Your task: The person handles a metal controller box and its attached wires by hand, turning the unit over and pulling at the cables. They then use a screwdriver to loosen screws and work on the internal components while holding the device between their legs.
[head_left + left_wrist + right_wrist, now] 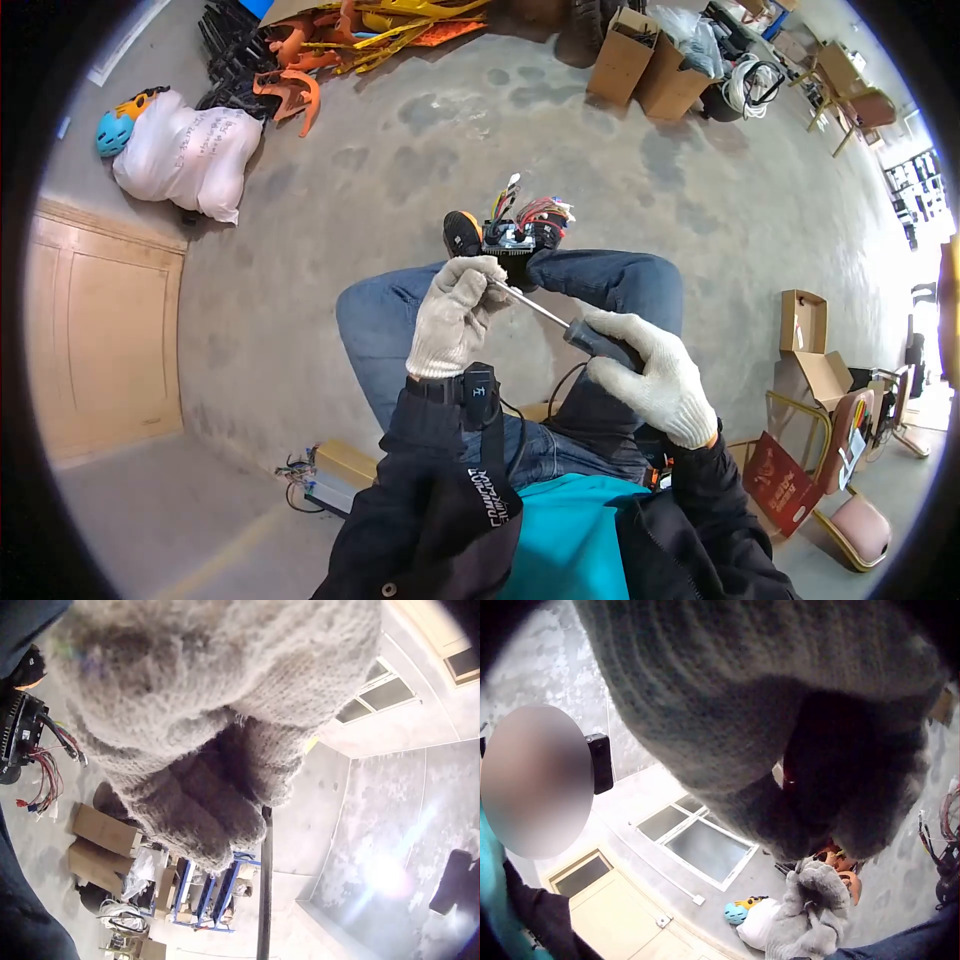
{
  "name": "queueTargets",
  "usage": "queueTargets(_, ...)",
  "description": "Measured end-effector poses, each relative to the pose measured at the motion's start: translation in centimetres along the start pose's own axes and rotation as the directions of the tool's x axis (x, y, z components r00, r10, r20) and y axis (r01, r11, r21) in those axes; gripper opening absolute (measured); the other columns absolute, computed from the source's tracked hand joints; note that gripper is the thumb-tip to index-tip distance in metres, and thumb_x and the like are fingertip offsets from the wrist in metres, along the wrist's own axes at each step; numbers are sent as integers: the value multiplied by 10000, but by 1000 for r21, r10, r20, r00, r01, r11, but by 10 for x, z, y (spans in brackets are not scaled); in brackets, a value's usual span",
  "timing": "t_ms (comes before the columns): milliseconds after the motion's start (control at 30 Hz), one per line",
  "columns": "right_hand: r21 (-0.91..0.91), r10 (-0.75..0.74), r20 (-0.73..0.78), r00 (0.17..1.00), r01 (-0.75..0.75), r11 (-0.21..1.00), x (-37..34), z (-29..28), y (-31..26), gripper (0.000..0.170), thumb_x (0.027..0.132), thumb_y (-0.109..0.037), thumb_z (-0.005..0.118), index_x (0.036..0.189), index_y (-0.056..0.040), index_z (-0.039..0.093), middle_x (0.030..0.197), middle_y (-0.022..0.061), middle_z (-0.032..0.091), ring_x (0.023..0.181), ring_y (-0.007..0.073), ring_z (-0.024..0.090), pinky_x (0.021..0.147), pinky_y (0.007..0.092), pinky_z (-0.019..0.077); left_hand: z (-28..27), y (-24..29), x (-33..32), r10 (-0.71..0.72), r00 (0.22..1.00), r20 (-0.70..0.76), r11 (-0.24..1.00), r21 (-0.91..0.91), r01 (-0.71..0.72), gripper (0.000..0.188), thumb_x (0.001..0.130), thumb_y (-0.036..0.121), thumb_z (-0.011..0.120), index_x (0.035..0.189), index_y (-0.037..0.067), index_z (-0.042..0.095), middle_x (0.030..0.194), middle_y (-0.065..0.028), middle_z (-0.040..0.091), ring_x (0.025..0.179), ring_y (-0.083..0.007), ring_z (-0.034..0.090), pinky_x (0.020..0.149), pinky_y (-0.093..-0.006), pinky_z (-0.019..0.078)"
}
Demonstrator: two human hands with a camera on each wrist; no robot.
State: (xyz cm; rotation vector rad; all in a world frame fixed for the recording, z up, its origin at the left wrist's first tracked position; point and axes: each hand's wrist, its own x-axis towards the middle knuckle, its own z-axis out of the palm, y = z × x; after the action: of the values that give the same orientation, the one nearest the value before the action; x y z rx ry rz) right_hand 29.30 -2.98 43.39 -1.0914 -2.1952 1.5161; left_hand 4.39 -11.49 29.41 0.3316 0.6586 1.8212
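A screwdriver (540,309) with a dark handle slants between two gloved hands in the head view. The right hand (655,378) grips its handle. At the shaft's tip end, the left hand (456,315) pinches with thumb and fingers; whether a small part is also held there cannot be told. In the left wrist view the shaft (265,892) runs down from the left hand's fingertips (251,825). Beyond the hands, a finned metal controller box (508,240) with bundled coloured wires rests by the shoes. The right wrist view shows the right hand (780,727) curled, its handle hidden in shadow.
Cardboard boxes (622,60) and a white bag (195,150) stand on the floor ahead. Orange and yellow plastic parts (370,30) are piled at the top. A metal case (340,478) with wires lies at lower left; chairs (862,525) are at right.
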Motion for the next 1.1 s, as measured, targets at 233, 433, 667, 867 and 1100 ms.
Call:
queueTargets(233,-8,1,21,1000,0,1000,-1,-3,3,436,899,-147,694,1305,5,650,1200,195,709,1092,293,702,955,349,521,1,3,-4,3,1000,-25,995,95,0,194,1030,144,646,1156,0,674,1069,-124,727,886,-198,733,903,-430,633)
queueTargets(433,106,168,75,983,-176,979,2,-3,5,454,912,-181,684,1325,3,639,1119,156,723,978,232,702,890,340,540,5,3,-1,-2,998,-57,992,125,9,196,1034,154,640,1136,-11,668,1048,-117,719,866,-202,733,878,-421,635)
queueTargets(667,414,387,162,908,-418,808,8,2,8,455,879,-215,705,1280,-14,633,972,63,662,736,98,617,687,279,526,19,3,-2,58,994,-93,991,126,-46,203,1062,166,600,1155,-6,652,1039,-109,725,877,-201,742,819,-329,625)
queueTargets(867,331,314,158,936,-350,876,10,8,15,476,856,-209,732,1253,20,601,978,61,660,737,106,624,710,282,530,18,3,-3,49,987,-151,992,119,-31,215,1059,180,606,1168,-2,638,1041,-105,727,889,-216,745,823,-338,624)
queueTargets(1100,357,286,91,954,-300,885,17,20,23,451,894,-214,709,1277,18,650,993,60,659,813,104,635,760,274,530,6,6,-2,47,992,-117,994,108,-34,225,1054,183,610,1203,18,641,1067,-100,710,928,-201,718,904,-424,617)
